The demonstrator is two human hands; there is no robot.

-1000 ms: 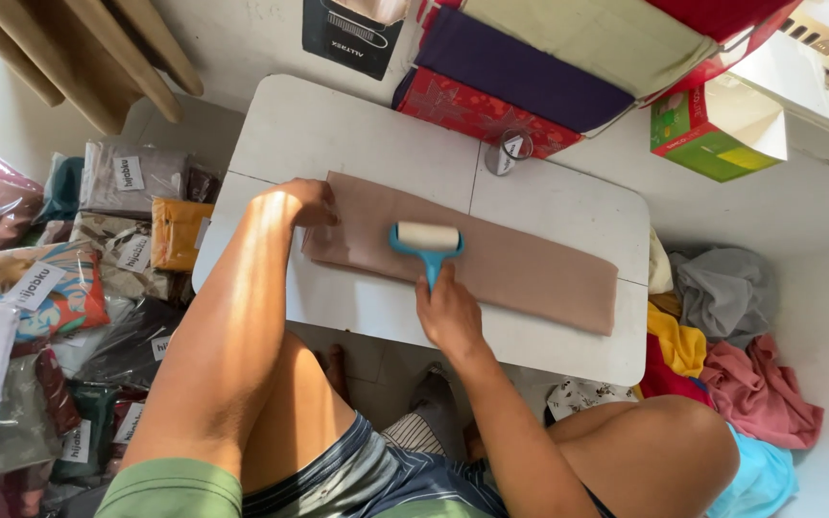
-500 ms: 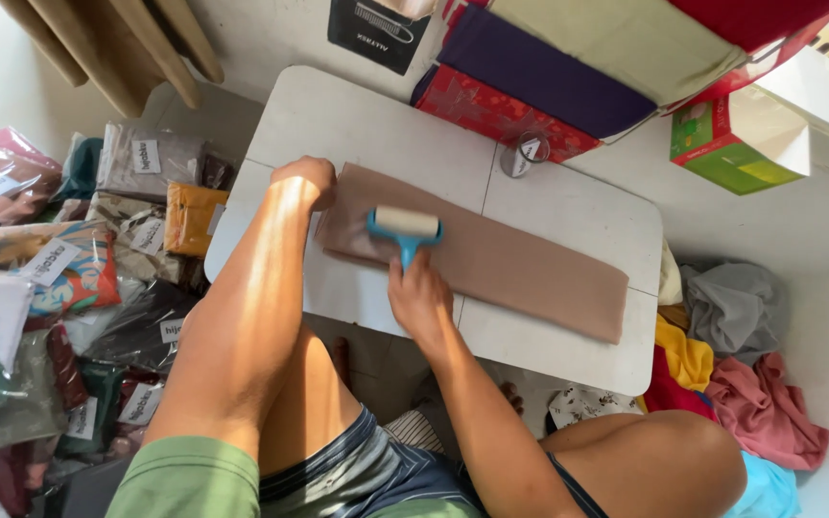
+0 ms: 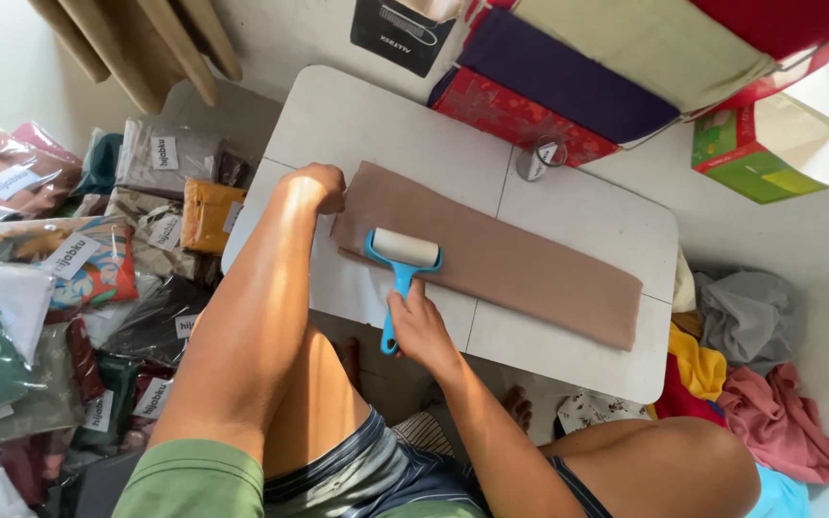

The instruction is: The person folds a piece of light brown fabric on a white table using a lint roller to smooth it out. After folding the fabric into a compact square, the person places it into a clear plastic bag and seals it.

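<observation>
Head cam looks straight down at our low white folding table (image 3: 568,197). A long strip of folded brown fabric (image 3: 520,264) lies slantwise across it, running from near the left edge toward the right edge. Our left hand (image 3: 320,187) is bunched up on the fabric's left end, pinning it down, fingers curled. Our right hand (image 3: 416,321) grips the blue handle of a lint roller (image 3: 403,254), its white roll resting on the fabric near the front edge. A small tape roll (image 3: 539,158), we think, sits by the back edge. Bagged clothes (image 3: 69,278) are piled on the floor off the left edge.
</observation>
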